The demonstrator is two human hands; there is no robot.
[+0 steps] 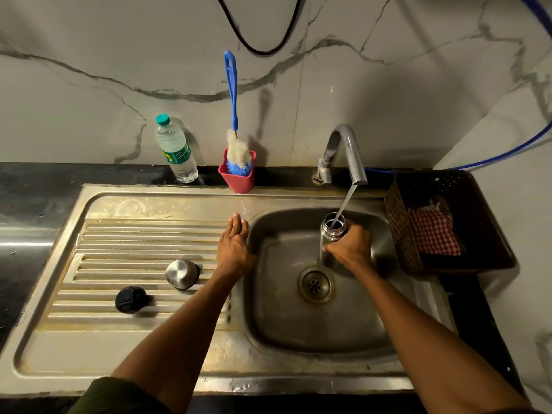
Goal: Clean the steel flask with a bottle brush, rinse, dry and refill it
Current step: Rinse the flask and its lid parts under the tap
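Filling the flask at the tap

My right hand (351, 246) grips the one steel flask (332, 234) over the sink (268, 318) basin's back edge, water streaming in; my left hand (234, 246) rests flat on its rim.

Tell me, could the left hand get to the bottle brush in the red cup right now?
Probably yes. The left hand rests open on the sink edge, holding nothing, and nothing stands between it and the bottle brush in the red cup.

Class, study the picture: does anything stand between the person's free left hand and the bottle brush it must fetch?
Nothing visible does. The left hand rests flat on the sink rim; bare steel lies between it and the bottle brush, upright in its red holder.
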